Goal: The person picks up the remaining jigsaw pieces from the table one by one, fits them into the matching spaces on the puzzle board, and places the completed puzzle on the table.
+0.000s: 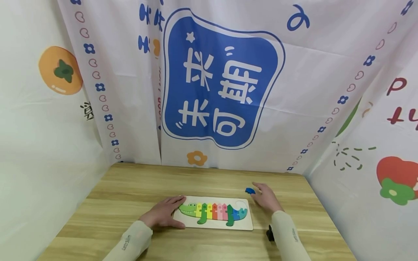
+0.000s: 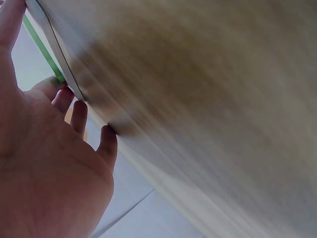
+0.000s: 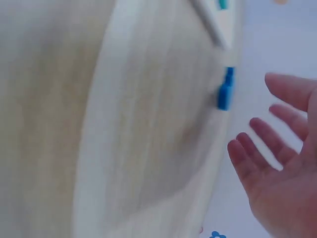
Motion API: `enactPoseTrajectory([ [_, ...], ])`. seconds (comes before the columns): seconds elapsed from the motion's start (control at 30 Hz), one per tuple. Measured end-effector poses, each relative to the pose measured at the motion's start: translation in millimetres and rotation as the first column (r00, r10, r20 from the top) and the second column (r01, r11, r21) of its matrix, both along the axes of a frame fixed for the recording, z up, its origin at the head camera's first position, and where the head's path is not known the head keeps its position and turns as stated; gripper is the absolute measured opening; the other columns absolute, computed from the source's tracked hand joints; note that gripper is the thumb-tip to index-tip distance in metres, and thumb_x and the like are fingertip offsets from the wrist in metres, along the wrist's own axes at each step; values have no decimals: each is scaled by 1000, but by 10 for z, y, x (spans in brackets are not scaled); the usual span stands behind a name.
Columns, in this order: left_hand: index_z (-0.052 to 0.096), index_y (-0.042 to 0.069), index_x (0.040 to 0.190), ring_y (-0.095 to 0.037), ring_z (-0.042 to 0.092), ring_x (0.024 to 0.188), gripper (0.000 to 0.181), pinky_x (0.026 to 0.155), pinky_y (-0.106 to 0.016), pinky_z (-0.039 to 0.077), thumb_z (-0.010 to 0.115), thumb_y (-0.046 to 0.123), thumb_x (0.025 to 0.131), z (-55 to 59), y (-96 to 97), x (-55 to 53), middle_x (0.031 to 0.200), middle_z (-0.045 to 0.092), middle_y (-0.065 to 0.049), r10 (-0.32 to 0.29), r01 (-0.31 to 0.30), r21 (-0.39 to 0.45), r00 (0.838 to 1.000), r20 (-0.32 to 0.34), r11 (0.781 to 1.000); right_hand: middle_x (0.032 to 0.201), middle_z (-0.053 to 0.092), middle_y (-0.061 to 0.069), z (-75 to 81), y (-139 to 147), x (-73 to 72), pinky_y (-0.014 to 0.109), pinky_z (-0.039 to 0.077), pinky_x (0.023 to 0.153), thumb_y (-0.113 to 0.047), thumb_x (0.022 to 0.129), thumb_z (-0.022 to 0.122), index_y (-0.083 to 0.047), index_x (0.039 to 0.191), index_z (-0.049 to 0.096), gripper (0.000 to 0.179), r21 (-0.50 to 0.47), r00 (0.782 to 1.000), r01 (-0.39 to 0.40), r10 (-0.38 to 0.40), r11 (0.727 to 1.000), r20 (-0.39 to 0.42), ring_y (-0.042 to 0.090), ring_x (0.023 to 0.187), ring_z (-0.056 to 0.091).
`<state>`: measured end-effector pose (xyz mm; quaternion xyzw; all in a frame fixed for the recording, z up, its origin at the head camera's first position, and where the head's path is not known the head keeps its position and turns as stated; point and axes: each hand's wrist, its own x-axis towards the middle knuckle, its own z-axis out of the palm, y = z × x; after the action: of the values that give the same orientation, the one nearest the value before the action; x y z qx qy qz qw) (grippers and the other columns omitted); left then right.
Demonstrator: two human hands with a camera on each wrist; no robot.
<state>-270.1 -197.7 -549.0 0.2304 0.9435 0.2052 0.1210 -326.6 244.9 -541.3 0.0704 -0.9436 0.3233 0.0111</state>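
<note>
A pale puzzle board (image 1: 243,223) lies on the wooden table, carrying a colourful crocodile (image 1: 214,213) made of interlocking pieces. At its upper right corner, a recess (image 1: 241,203) has no piece in it. My left hand (image 1: 163,214) holds the board's left end, thumb at the near corner and fingers at the far one. In the left wrist view, fingertips touch the board's edge (image 2: 62,57). Beyond the board's far right corner lies a small blue puzzle piece (image 1: 250,190). My right hand (image 1: 265,197) is beside it, fingers spread; the right wrist view shows a gap between thumb and blue piece (image 3: 225,94).
The wooden table (image 1: 147,185) extends around the board on all sides. A printed white cloth (image 1: 137,119) hangs behind the table's far edge, with more cloth at both sides. A black object (image 1: 270,233) sits at the right wrist.
</note>
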Motion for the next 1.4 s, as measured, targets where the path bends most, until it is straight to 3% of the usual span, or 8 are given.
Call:
enactPoseTrajectory([
  [0.2, 34, 11, 163, -43, 29, 154, 107, 119, -68, 28, 79, 64, 82, -8, 11, -13, 169, 32, -11, 1, -1, -12, 1000, -2, 1000, 142, 59, 27, -175, -69, -223, 65, 43, 110, -10, 98, 69, -3, 140, 63, 42, 145, 999, -40, 42, 989, -13, 50, 132, 53],
  [0.47, 34, 12, 163, -42, 29, 154, 108, 120, -67, 28, 79, 65, 81, -12, 7, -29, 169, 32, -10, 15, -15, -16, 1000, 8, 1000, 115, 70, 16, -202, -65, -237, 55, 54, 98, -1, 89, 78, -2, 119, 72, 30, 170, 998, 18, -8, 985, -60, 35, 108, 67],
  [0.6, 34, 12, 163, -41, 29, 154, 108, 120, -66, 28, 79, 66, 80, -14, 3, -33, 169, 32, -10, 24, -24, -26, 1000, 10, 999, 116, 71, 17, -34, -72, -168, 51, 58, 92, -1, 92, 75, -1, 121, 72, 29, 30, 998, 56, -56, 998, 8, 33, 106, 68],
  [0.7, 34, 12, 163, -41, 29, 154, 108, 120, -66, 29, 79, 66, 80, -11, 8, -31, 169, 32, -9, 28, -28, -27, 1000, 12, 999, 118, 67, 19, 110, -102, -132, 47, 61, 85, -2, 96, 72, -2, 125, 71, 29, -180, 996, 84, -76, 980, 49, 32, 99, 69],
  [0.83, 34, 12, 163, -41, 29, 154, 108, 120, -66, 29, 79, 66, 80, -17, 14, -35, 169, 32, -9, 20, -20, -25, 1000, 8, 999, 115, 61, 19, 238, -166, -100, 44, 64, 84, -4, 99, 69, -6, 132, 67, 34, -450, 995, 81, -49, 889, 83, 32, 96, 72],
  [0.97, 34, 12, 163, -42, 29, 154, 108, 119, -67, 30, 79, 66, 80, -22, 13, -32, 169, 32, -9, 14, -14, -27, 1000, 1, 1000, 112, 57, 18, 357, -277, 1, 38, 64, 80, -1, 99, 67, -5, 136, 56, 38, -602, 997, 70, -41, 796, 62, 31, 92, 75],
  [1.13, 34, 12, 163, -42, 29, 154, 108, 119, -67, 30, 79, 65, 80, -30, 13, -28, 169, 32, -10, 16, -16, -18, 1000, 1, 1000, 113, 53, 21, 515, -416, 182, 34, 65, 74, 3, 98, 66, -2, 131, 51, 36, -677, 1000, 7, -18, 736, -9, 25, 80, 76],
  [1.4, 34, 11, 163, -42, 28, 154, 107, 119, -68, 29, 80, 64, 81, -15, 15, -19, 169, 32, -11, 18, -18, -16, 1000, 4, 1000, 127, 63, 20, 699, -556, 417, 28, 63, 77, -1, 98, 69, -10, 136, 66, 40, -646, 998, -63, 45, 761, -45, 25, 93, 70],
])
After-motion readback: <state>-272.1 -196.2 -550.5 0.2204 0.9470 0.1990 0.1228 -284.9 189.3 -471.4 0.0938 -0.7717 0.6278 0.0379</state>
